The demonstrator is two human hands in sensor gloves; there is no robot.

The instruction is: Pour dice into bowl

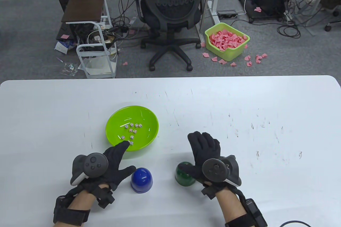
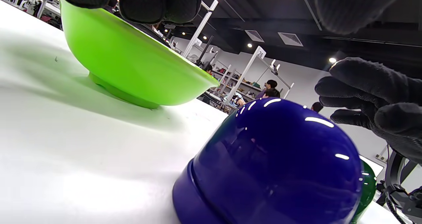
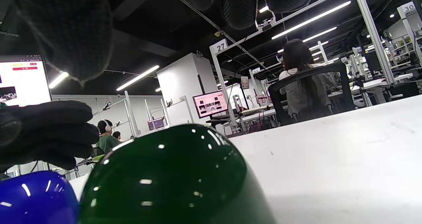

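Bright overhead light, soft shadows; wrist views blur up close.

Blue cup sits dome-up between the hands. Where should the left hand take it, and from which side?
Judging by its pose, grip the blue cup from above, fingers and thumb spanning the lower wall just above the flared rim. It stands mouth-down, and the glossy dome looks slippery. The left hand is already beside it, fingers open toward the green bowl.

A white table (image 1: 239,104) carries a green bowl (image 1: 143,115), a blue cup (image 1: 142,180) and a green cup (image 1: 183,179).
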